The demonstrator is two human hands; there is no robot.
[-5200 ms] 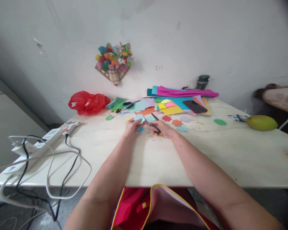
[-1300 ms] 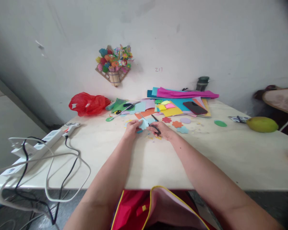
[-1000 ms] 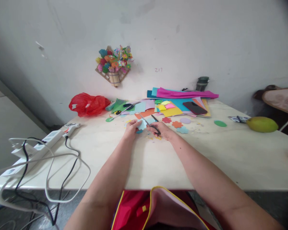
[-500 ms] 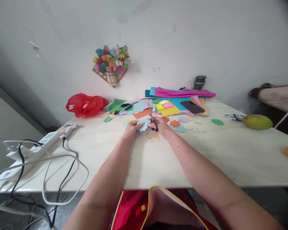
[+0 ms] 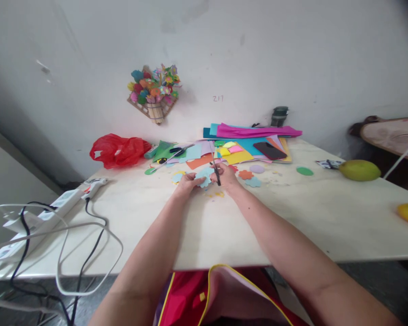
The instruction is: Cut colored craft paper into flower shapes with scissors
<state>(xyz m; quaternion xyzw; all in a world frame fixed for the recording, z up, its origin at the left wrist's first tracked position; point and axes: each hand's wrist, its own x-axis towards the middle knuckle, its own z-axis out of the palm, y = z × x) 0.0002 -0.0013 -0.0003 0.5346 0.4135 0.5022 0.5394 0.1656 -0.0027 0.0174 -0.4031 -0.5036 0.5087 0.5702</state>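
Observation:
Pinched in my left hand (image 5: 189,181) is a light blue paper flower (image 5: 204,175) with a scalloped edge. My right hand (image 5: 226,175) is closed round black-handled scissors (image 5: 216,174), their blades pointing away from me beside the flower. Small yellow scraps (image 5: 219,194) lie on the table just below the hands. Right of my right hand are an orange paper flower (image 5: 246,174), another light blue flower (image 5: 253,182) and a lilac paper oval (image 5: 257,169). A yellow and blue paper piece (image 5: 178,177) lies left of my left hand.
Coloured paper sheets (image 5: 238,156), a phone (image 5: 269,151) and a second pair of scissors (image 5: 181,151) lie behind my hands. A red plastic bag (image 5: 119,150) is at the back left, a power strip (image 5: 41,225) with loose cables at left, a green-yellow fruit (image 5: 359,170) at right.
The scissors have turned slightly in my right hand, their handles now looking narrower. The whole view has shifted a little; both hands stay in nearly the same place.

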